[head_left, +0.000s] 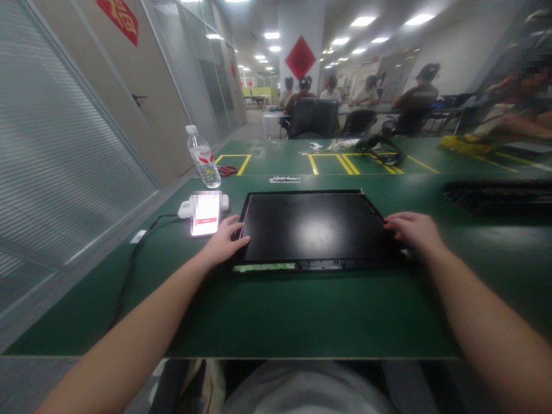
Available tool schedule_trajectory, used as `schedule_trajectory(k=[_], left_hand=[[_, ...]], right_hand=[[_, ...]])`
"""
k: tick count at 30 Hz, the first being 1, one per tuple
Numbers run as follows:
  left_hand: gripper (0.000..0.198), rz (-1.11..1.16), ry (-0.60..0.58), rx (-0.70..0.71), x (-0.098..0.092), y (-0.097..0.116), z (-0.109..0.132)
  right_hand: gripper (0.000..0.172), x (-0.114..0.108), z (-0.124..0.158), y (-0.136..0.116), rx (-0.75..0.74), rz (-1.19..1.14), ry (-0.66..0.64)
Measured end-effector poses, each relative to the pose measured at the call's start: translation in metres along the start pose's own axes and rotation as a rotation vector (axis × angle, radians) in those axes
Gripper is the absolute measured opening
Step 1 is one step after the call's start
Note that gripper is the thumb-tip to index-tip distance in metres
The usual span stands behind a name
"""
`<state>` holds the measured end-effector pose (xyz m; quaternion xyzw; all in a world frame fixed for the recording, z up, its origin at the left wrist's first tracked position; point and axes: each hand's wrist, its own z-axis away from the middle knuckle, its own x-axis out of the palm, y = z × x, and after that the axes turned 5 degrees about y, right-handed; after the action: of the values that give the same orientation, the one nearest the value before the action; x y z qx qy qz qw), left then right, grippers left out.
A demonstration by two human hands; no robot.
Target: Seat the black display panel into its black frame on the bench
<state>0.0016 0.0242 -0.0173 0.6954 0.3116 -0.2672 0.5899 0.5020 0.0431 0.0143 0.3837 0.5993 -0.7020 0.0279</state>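
Note:
A flat black display panel (313, 227) lies screen up on the green table (302, 310) in front of me. A thin strip of circuit board (265, 267) shows along its near edge. My left hand (224, 244) grips the panel's left edge near the front corner, thumb on the glass and fingers curled round the side. My right hand (414, 230) lies on the right edge, fingers bent over the frame.
A lit phone (206, 214) and a white charger with a black cable (129, 270) lie left of the panel. A water bottle (202, 158) and red scissors (227, 170) stand further back. Another black panel (495, 195) lies at the right. Several people sit at far tables.

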Motion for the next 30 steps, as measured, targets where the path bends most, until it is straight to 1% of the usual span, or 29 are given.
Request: schedule_trajectory(k=[6,12,16,23,30], left_hand=[[0.065,-0.017,-0.012,0.007,-0.0012,-0.0001,-0.0005],[0.067,-0.018,-0.006,0.010,-0.0014,-0.0022,-0.0001],[0.068,-0.059,-0.013,0.022,-0.0010,-0.0041,-0.0006],[0.073,-0.128,-0.036,0.026,0.0001,-0.0016,-0.0001],[0.070,-0.119,-0.023,0.048,0.0004,-0.0021,0.0008]], right_hand=[[0.015,0.0004,-0.0010,0.0005,0.015,0.033,-0.004],[0.019,0.0001,0.0018,-0.0002,-0.039,0.124,0.005],[0.021,0.0004,0.0022,0.0005,-0.067,0.162,0.007],[0.021,-0.0003,0.0005,0.0034,-0.077,0.165,0.021],[0.019,-0.0004,-0.0017,0.0067,-0.089,0.166,0.010]])
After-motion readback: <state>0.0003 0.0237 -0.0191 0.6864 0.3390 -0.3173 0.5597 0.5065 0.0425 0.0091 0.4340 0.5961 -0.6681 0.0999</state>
